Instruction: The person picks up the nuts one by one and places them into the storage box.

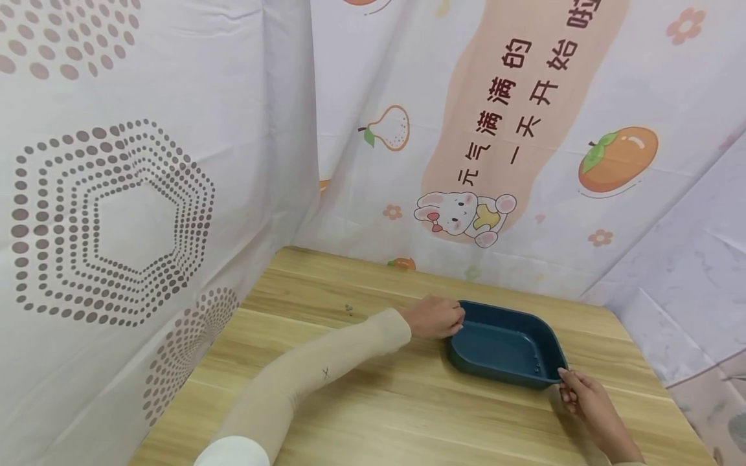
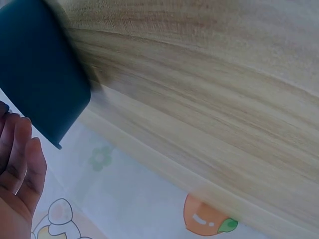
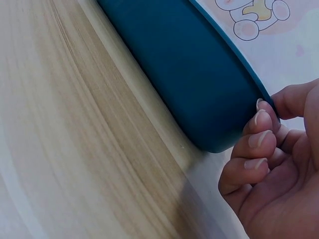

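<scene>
A dark teal tray (image 1: 495, 355) with rounded corners and upright walls is on the right half of the wooden table. My left hand (image 1: 434, 317) is at its left rim with bent fingers. In the left wrist view the fingers (image 2: 34, 164) appear just above the rim, with a tiny dark piece (image 2: 4, 108) at the tips, cut off by the frame edge. My right hand (image 1: 588, 401) pinches the tray's near right corner between thumb and fingers. A few tiny dark pieces (image 1: 537, 366) lie inside the tray, near its right end.
Several tiny dark pieces (image 1: 348, 309) lie on the wooden table (image 1: 373, 401), left of the tray. Printed cloth (image 1: 384, 194) hangs behind the table, and more cloth (image 1: 134, 362) closes off the left side.
</scene>
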`<state>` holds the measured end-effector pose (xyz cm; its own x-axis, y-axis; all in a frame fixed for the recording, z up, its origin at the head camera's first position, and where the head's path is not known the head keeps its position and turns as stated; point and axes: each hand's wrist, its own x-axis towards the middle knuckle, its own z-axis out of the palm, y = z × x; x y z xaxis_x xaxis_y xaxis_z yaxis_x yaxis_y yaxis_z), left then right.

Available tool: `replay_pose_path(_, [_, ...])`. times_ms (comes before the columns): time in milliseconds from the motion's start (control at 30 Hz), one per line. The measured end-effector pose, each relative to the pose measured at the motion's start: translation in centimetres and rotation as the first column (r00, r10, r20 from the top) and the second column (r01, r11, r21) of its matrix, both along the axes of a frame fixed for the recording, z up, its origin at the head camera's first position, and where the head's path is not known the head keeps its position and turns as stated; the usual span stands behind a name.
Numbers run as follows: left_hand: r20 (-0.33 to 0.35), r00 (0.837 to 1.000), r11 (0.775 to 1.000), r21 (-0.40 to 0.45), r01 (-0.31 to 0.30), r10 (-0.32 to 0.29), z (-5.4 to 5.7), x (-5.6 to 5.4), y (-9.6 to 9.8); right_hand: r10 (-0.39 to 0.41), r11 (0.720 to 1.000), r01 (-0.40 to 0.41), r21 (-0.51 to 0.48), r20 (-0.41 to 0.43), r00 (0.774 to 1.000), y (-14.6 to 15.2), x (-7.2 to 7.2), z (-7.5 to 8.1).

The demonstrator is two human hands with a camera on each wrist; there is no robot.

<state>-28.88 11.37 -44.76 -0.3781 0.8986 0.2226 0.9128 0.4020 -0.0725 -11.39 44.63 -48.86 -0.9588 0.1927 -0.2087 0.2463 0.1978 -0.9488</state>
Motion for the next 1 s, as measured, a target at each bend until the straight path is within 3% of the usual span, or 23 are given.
replay_pose_path(533, [-0.043,0.999,1.0,0.0,-0.001,0.001,-0.25,-0.26,-0.12,-0.012,1.0,0.011,0.007,0.012,1.0,-0.2,0.0,0.15])
replay_pose_path(700, [-0.023,1.0,1.0,-0.006,0.001,-0.002,-0.06,-0.06,-0.24,-0.013,1.0,0.013,0.002,0.011,1.0,-0.14,-0.03,0.05])
replay_pose_path(1000, [0.001,1.0,1.0,0.001,-0.004,0.004,-0.96,-0.66,-0.03,-0.004,1.0,0.004,0.006,0.016,1.0,-0.08,0.02,0.11])
